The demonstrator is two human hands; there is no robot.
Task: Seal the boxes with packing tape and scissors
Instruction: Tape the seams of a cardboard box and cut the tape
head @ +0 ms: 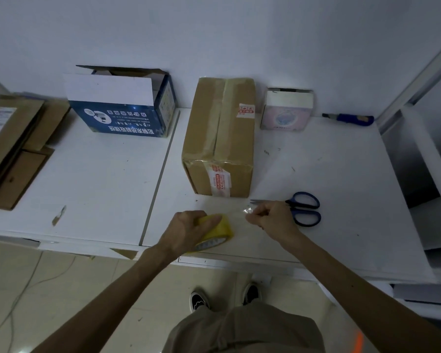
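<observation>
My left hand [186,231] grips a yellowish roll of packing tape [218,231] near the front edge of the white table [92,184]. My right hand [271,217] pinches the loose clear end of the tape [247,210], with a short strip stretched between roll and fingers. Blue-handled scissors [301,208] lie on the table just behind and right of my right hand. A brown cardboard box [222,136], its flaps closed with tape along the top seam, stands just behind my hands.
A blue and white box [120,103] with open flaps stands at the back left. A small white and pink box [285,110] stands at the back right, a blue-handled tool [349,118] beside it. Flattened cardboard [13,146] lies at the far left.
</observation>
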